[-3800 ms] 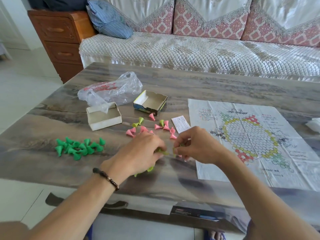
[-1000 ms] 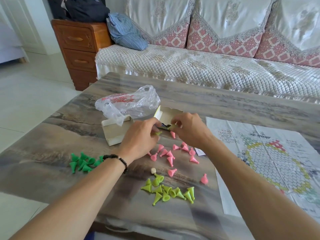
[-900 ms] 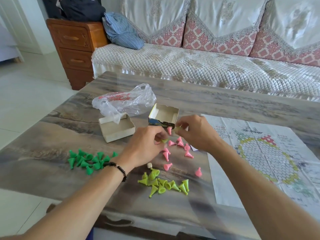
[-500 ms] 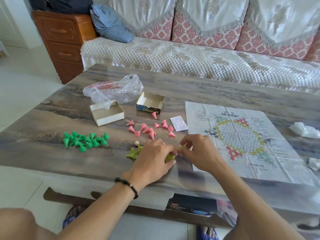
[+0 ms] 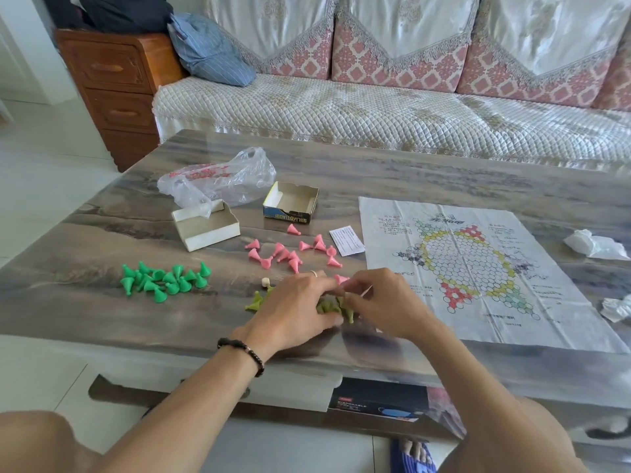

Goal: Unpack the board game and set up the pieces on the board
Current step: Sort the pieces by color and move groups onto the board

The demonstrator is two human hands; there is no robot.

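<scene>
Both hands work over the heap of yellow-green plastic cone pieces (image 5: 329,307) at the near edge of the grey marbled table (image 5: 102,308); the left hand (image 5: 293,310), with a beaded bracelet at the wrist, lies curled over the heap, though whether it grips a piece cannot be told; the right hand (image 5: 382,302) pinches a pink cone piece (image 5: 340,278) at its fingertips just above the heap. Half a second ago no pink piece showed between the fingers, and the hands were in much the same place; a second ago they were up by the boxes. The loose pink cone pieces (image 5: 290,252) lie scattered behind the hands, near the small white slip of paper (image 5: 346,240); the dark green cone pieces (image 5: 164,279) sit in their own cluster to the left, well apart, unchanged; the printed paper game board (image 5: 478,268) lies flat to the right, bare of pieces as before. Behind stand the open white cardboard tray (image 5: 206,225), the open blue-sided cardboard box (image 5: 291,203) and the crumpled clear plastic bag (image 5: 218,177).
</scene>
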